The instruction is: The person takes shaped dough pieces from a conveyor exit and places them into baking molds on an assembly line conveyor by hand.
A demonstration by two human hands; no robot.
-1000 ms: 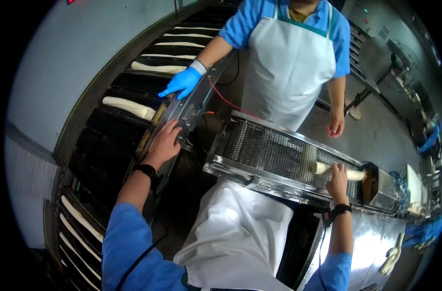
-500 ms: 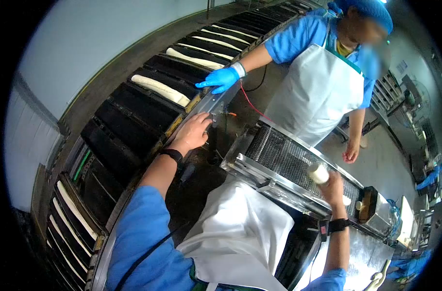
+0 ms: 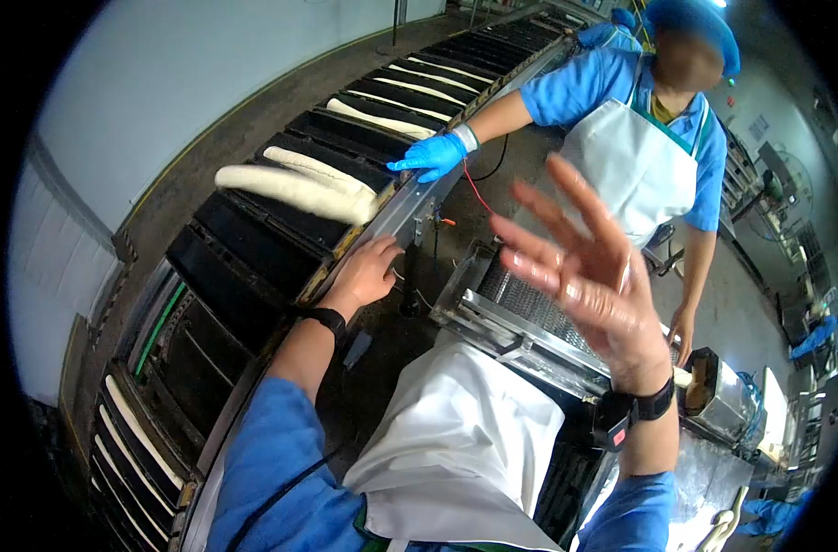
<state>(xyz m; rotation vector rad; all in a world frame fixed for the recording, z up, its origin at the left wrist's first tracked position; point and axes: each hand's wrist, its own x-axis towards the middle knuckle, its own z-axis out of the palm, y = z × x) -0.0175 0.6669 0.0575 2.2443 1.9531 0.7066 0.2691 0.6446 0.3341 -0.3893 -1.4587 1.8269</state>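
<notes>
My right hand [image 3: 594, 276] is raised above the mesh conveyor [image 3: 538, 304], fingers spread, holding nothing. Resting on the metal edge [image 3: 396, 216] of the tray line is my left hand [image 3: 365, 271], its fingers loosely bent with nothing in them. A pale dough roll [image 3: 294, 191], slightly blurred, lies or hangs over a dark tray at the left, away from both hands. Just behind it another dough roll [image 3: 313, 167] sits in a tray. Part of a further dough piece [image 3: 682, 377] shows at the right end of the mesh conveyor.
A co-worker [image 3: 621, 156] stands across the mesh conveyor, with one blue-gloved hand [image 3: 430, 156] on the tray line's edge and the other hand by the conveyor's right end. More trays with long dough strips [image 3: 143, 432] curve past at the lower left. A metal box [image 3: 718, 400] stands at the right.
My right hand has swung up from the mesh conveyor and opened, letting go of the dough roll, which is now over the trays. The co-worker's bare hand has moved down to the conveyor.
</notes>
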